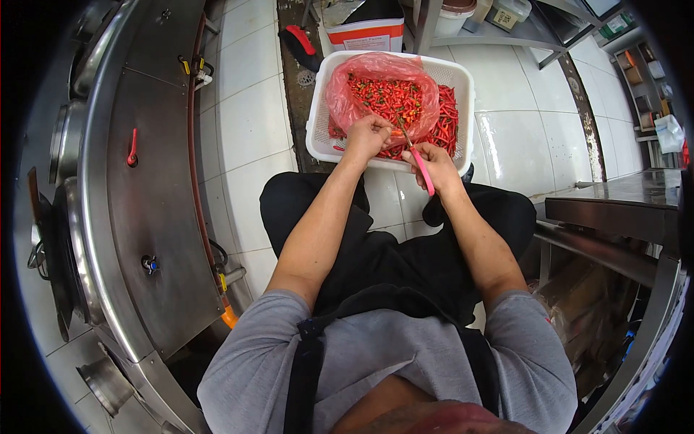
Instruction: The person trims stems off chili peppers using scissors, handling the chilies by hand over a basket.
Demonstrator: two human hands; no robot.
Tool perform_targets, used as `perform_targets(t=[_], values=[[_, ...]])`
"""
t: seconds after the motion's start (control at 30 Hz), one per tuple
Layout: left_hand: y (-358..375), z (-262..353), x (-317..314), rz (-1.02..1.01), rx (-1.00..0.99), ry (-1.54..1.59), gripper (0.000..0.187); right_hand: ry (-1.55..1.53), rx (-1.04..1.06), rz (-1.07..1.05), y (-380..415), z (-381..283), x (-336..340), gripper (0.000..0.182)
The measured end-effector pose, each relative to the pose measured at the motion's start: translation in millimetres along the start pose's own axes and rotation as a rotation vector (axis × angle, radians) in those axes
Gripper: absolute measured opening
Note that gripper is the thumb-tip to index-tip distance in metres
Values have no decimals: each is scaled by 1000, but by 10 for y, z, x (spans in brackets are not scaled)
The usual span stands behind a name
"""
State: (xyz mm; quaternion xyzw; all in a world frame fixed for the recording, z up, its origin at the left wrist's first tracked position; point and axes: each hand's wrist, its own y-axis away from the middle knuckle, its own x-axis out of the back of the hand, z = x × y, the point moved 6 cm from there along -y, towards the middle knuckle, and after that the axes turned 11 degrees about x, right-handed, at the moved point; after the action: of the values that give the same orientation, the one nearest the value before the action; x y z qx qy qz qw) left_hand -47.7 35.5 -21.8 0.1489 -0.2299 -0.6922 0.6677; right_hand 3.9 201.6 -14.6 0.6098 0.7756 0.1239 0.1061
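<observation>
Pink-handled scissors point(421, 165) are held in my right hand point(432, 160), their blades pointing up and left toward my other hand. My left hand point(369, 136) is pinched closed just left of the blade tips; what it pinches is too small to make out. Both hands are over the near side of a white plastic basket point(316, 126) on the floor. Inside it lies an open pink plastic bag point(345, 101) full of small red chillies with green stems. More red chillies point(447, 123) are loose in the basket, right of the bag.
Behind the basket stands a red and white sack point(365, 37), with a black and red object point(300, 45) to its left. A steel counter point(155, 181) runs along the left. A steel table point(614, 206) is close on the right, and a shelf point(491, 36) is at the back.
</observation>
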Motion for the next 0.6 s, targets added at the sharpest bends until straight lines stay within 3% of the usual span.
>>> perform_targets(t=[0.23,0.4,0.6], values=[[3,73,117,134,-94,116,8,-102,-12,8,20,85,-39,47],[81,59,-54,-18,-46,161,10,-106,65,3,-23,70,-57,48],[81,43,-129,-36,-35,119,8,-108,28,9,-11,-23,3,39]])
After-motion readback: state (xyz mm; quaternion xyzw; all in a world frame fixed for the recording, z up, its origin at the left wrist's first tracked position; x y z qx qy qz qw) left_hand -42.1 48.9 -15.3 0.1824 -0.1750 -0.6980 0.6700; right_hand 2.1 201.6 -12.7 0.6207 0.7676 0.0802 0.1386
